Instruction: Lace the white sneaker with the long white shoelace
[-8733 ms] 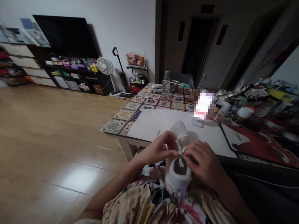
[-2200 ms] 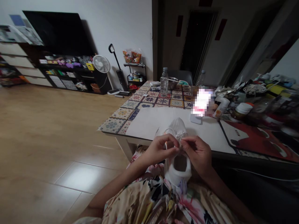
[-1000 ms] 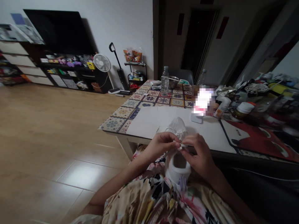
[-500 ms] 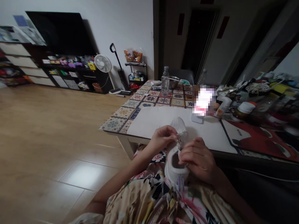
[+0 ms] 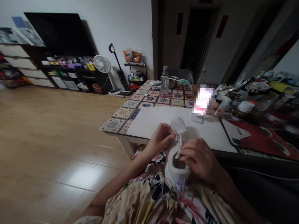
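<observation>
A white sneaker (image 5: 175, 169) rests on my lap with its toe against the table's front edge and its heel towards me. A white shoelace (image 5: 179, 138) runs over its upper. My left hand (image 5: 162, 138) is closed in a pinch at the left side of the lacing, on the shoelace. On the other side my right hand (image 5: 199, 158) has its fingers bent over the shoe's opening, pinching the lace near the tongue. Its fingertips are partly hidden. Lilac trim marks the heel.
A white sheet (image 5: 151, 119) covers the near part of the patterned table (image 5: 114, 123). A lit, blurred phone (image 5: 202, 101) stands on it. Behind is a water bottle (image 5: 164, 81); at right are a white-capped jar (image 5: 244, 110) and a red mat (image 5: 261, 137).
My left hand has shifted slightly left and up, its fingers curling more. My right fingers have moved a little off the lacing, and more of the lace shows between the hands.
</observation>
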Demonstrator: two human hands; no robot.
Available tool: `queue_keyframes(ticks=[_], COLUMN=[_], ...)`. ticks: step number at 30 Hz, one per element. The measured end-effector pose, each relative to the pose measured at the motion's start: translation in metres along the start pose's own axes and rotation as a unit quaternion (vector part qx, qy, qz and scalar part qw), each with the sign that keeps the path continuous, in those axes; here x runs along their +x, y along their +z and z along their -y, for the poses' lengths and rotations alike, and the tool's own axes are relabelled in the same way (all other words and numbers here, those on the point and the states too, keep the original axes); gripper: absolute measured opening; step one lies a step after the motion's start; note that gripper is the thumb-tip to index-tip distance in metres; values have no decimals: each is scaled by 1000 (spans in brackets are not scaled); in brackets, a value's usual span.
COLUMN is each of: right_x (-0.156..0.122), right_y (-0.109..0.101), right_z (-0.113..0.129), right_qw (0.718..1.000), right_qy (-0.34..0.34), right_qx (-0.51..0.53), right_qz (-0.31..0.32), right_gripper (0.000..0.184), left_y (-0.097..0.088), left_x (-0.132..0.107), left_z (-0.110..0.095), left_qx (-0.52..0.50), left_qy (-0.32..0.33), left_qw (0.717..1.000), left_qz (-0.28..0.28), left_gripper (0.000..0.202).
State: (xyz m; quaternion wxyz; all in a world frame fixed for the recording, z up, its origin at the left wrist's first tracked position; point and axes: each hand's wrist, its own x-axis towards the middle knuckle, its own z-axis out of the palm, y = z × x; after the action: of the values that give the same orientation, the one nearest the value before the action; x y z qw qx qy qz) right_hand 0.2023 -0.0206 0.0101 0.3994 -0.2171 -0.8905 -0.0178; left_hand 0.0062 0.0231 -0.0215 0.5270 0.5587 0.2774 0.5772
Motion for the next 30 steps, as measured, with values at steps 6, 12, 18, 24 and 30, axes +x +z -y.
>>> queue_keyframes(ticks=[6, 12, 18, 24, 30], right_x=[2, -2, -3, -2, 2], right_y=[-2, -26, -37, -16, -5], right_z=[1, 30, 15, -5, 3], right_qw=[998, 923, 964, 988, 990], right_qy=[57, -9, 74, 96, 104], right_qx=[-30, 385, 251, 53, 47], right_qz=[15, 14, 55, 106, 86], right_gripper=[8, 16, 30, 13, 18], left_y=[-10, -11, -8, -3, -1], left_x=[-6, -10, -11, -15, -14], left_z=[-22, -29, -32, -31, -29], left_qx=[180, 239, 264, 257, 280], left_qy=[71, 94, 96, 98, 116], left_qw=[966, 941, 926, 934, 928], left_qz=[174, 223, 251, 231, 218], left_gripper=[26, 21, 19, 7, 13])
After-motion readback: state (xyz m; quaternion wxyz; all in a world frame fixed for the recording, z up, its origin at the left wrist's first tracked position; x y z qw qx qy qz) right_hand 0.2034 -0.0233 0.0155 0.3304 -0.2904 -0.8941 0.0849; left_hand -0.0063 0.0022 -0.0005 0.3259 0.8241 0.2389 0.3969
